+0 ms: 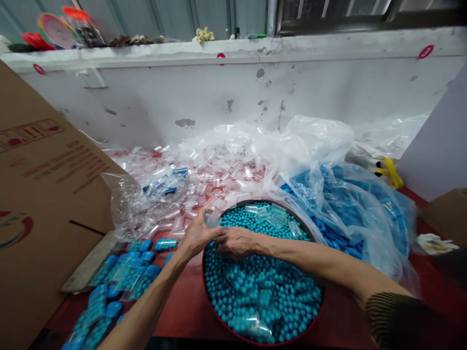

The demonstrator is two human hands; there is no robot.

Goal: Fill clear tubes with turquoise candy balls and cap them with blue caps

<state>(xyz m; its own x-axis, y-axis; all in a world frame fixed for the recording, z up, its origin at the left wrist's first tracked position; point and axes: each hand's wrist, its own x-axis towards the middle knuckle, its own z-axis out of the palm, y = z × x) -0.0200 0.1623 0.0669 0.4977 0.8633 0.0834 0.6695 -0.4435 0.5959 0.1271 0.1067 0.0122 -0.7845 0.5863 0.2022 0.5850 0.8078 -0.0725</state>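
A round red-rimmed tub is full of small turquoise balls, with several clear plastic tubes lying among them. My left hand is at the tub's left rim, thumb and fingers closed around a clear plastic tube. Right beside it, my right hand reaches across the tub from the right. Its fingers curl down over the balls near my left thumb, and what they hold, if anything, is hidden.
Filled tubes with blue caps lie at the left on the red table, near a cardboard box. Loose clear tubes are heaped behind the tub. A plastic bag of blue caps stands right, near a yellow-handled tool.
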